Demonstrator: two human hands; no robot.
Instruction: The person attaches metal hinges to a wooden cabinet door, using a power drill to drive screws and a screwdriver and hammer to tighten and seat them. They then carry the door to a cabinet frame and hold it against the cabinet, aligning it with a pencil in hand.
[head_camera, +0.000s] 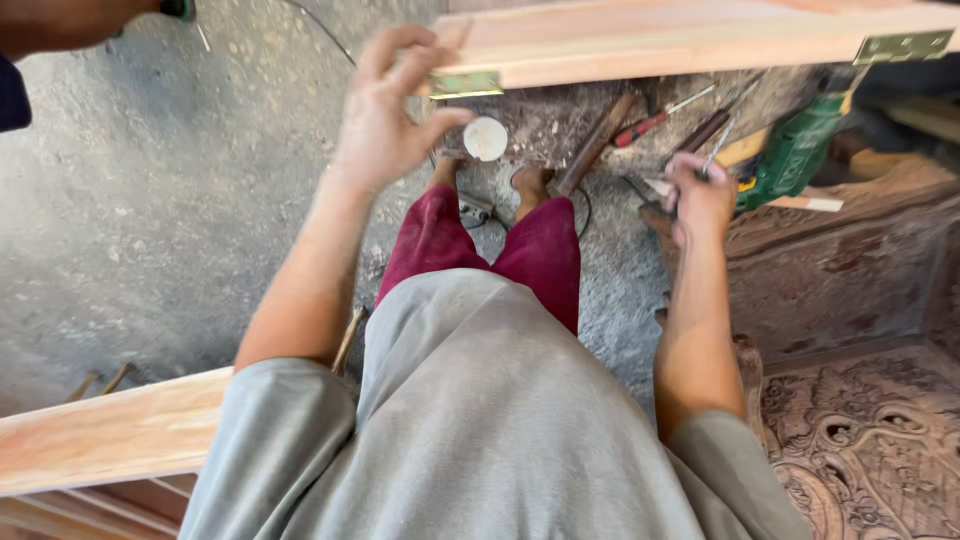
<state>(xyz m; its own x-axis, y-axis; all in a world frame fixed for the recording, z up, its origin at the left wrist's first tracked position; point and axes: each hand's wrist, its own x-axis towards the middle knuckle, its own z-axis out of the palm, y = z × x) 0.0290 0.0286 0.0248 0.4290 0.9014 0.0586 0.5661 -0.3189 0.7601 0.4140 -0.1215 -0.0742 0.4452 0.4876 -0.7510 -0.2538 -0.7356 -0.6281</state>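
My left hand is raised beside a brass hinge on the edge of a light wooden board, fingers curled close to the hinge; I cannot see anything held in it. My right hand is lower at the right, closed around a slim metal tool, likely a screwdriver. A second brass hinge sits on the board's right end. A small white round lid lies on the ground just below the left hinge.
Hand tools lie on the concrete floor: a red-handled screwdriver, a wooden-handled tool, a green power drill. A carved dark wood panel is at the right. Another light board crosses the lower left. Another person's arm shows at top left.
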